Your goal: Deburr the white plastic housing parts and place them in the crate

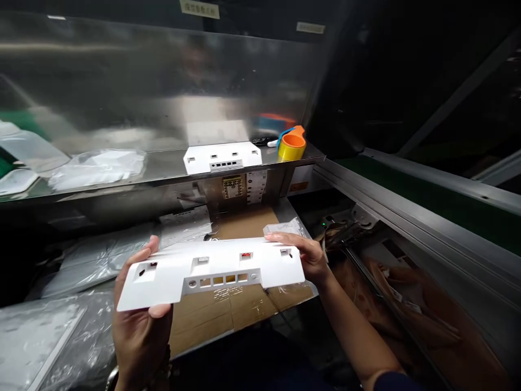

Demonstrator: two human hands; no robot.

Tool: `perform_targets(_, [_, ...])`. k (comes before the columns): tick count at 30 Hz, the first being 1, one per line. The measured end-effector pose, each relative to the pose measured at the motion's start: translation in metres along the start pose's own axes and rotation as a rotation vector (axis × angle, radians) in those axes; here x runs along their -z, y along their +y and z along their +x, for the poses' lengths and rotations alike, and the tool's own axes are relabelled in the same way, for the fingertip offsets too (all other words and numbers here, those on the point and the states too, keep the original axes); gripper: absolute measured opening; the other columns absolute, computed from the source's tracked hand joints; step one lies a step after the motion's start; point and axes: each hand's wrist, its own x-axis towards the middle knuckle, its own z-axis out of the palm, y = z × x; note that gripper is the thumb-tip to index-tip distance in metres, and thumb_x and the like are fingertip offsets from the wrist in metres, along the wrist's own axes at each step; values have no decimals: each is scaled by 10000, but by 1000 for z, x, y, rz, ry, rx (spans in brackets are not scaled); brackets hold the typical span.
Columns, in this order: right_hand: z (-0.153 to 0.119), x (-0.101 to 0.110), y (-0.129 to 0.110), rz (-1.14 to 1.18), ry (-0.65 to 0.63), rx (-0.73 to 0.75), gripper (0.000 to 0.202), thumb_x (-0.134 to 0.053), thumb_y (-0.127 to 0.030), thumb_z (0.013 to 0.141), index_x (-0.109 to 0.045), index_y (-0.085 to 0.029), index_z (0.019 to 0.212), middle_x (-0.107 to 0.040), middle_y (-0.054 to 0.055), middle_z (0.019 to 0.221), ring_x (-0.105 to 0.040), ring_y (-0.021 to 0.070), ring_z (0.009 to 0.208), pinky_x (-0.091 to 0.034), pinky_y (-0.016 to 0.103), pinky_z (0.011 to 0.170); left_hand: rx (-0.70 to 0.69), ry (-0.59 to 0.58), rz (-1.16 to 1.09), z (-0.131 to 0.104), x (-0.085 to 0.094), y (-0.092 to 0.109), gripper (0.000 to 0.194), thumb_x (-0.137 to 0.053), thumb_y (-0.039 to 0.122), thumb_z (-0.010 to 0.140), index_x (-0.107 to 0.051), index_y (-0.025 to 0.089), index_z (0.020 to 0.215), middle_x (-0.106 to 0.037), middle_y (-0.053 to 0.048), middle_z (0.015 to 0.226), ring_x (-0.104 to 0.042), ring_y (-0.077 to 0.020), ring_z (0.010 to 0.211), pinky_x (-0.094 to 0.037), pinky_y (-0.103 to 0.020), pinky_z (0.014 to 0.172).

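White panel (223, 254) in 2-hand grip (136, 323) (311, 258), label (199, 8) apparently Chinese

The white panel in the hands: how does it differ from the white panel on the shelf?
The held panel is held near its ends by the left hand and right hand; the shelf panel rests on the metal shelf. Brownish yellow shows through the held panel's openings; the shelf panel's look dark. Both are white, with openings along one edge.

No text can be read; 2 upper labels (199, 8) are blurred.
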Motion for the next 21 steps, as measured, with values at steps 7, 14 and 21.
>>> perform_targets(7, [-1,-17,12,-48,21,-101,329,-709,-367,939,-729,-306,1262,-767,54,1254,-738,289,1163,-609,473,1029,-145,46,45,-7,7,5,709,-804,611,773,-621,263,1364,-550,-95,1529,-372,-334,1512,-258,-400,1263])
perform_targets(14, [-8,-33,21,-41,75,36,344,-688,-289,957,-695,-346,1296,-734,33,1322,-713,310,1208,-596,543,1042,-133,-6,-70,-10,29,-4,699,-818,614,759,-641,309,1363,-463,-74,1611,-283,-336,1560,-293,-448,1258])
perform_targets(21, [-14,-34,20,-218,105,266,344,-599,-298,1003,-674,-420,1316,-698,-9,1376,-685,337,1251,-631,617,946,563,-138,-571,-4,45,-11,646,-560,740,881,-761,179,1131,-772,-149,1161,-613,-401,1303,-546,-549,1038])
